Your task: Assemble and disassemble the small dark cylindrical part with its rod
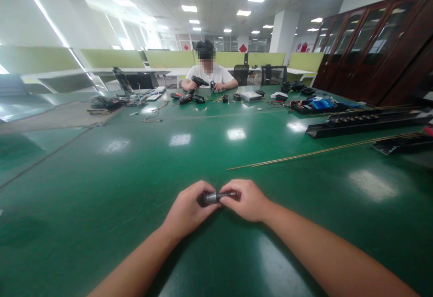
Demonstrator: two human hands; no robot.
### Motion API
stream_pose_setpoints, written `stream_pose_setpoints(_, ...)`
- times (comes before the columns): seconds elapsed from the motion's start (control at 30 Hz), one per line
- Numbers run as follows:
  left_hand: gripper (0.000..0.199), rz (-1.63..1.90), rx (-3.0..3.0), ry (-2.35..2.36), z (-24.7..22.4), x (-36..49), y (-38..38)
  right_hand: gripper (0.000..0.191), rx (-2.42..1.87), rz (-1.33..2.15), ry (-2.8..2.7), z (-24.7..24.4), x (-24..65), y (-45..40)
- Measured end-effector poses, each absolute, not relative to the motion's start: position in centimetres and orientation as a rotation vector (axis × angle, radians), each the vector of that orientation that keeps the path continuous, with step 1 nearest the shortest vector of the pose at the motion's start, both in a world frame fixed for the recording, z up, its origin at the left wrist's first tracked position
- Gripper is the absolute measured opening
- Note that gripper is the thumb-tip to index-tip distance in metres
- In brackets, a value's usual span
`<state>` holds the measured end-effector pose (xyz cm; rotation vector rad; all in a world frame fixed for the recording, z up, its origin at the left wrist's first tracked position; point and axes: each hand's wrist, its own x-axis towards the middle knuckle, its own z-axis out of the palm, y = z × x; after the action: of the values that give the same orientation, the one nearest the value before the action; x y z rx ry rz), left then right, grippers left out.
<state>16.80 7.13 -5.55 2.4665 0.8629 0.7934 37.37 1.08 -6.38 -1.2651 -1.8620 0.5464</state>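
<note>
In front of me, just above the green tabletop (pixel 145 166), my two hands meet at a small silver-grey metal cylinder (pixel 210 198), which looks like a small motor. My left hand (pixel 187 207) is closed around its dark left end, thumb below and fingers above. From the cylinder's right side runs a thin dark shaft (pixel 228 194), lying roughly level. My right hand (pixel 248 201) pinches this shaft between thumb and fingers. The fingers partly cover both ends, so I cannot tell exactly how shaft and cylinder join.
Thin brass rods (pixel 287 157) lie to the right, beside black metal channels (pixel 368 123). Across the table a person (pixel 211 74) in a white shirt holds a black power drill (pixel 199 81). Tools and small parts lie near them; a blue bundle (pixel 321 102) is at far right.
</note>
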Motion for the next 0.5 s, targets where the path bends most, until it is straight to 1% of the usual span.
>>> stream_pose_setpoints(0.13, 0.016, 0.775, 2.487, 0.828, -5.49, 16.89, 6.94, 0.015, -1.296, 0.583, -1.861, -6.35, 37.33, 1.07)
stream_pose_setpoints(0.27, 0.015, 0.758, 2.489, 0.811, -5.56, 16.93, 6.88, 0.012, -1.305, 0.581, -1.881, -6.26, 37.39, 1.09)
stream_pose_setpoints(0.5, 0.013, 0.756, 2.481, 0.818, -5.67, 16.91, 6.86, 0.013, -1.294, 0.565, -1.872, -6.54, 37.47, 1.18)
